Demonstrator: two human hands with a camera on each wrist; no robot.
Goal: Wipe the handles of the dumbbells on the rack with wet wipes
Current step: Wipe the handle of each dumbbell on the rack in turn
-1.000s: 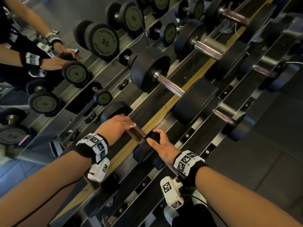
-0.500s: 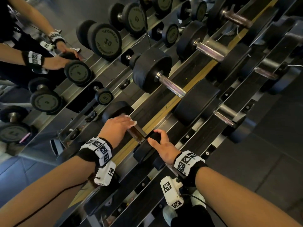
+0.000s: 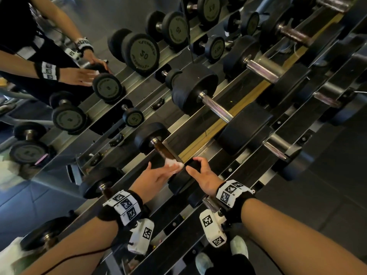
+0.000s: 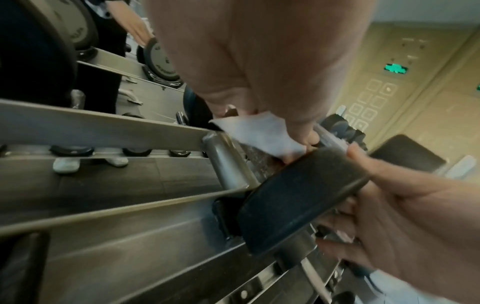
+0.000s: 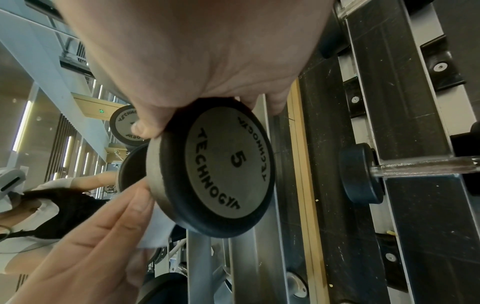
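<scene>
Steel rack [image 3: 256,155] before mirror [image 3: 59,120] — left hand [image 3: 156,176] pinching wipe [image 3: 174,165], right hand [image 3: 205,176] clamping dumbbell [image 5: 221,168].

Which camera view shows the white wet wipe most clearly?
The left wrist view: the wet wipe lies open and close under the left hand, against the dumbbell handle. The head view shows only a small white patch; the right wrist view shows one pale edge.
</scene>
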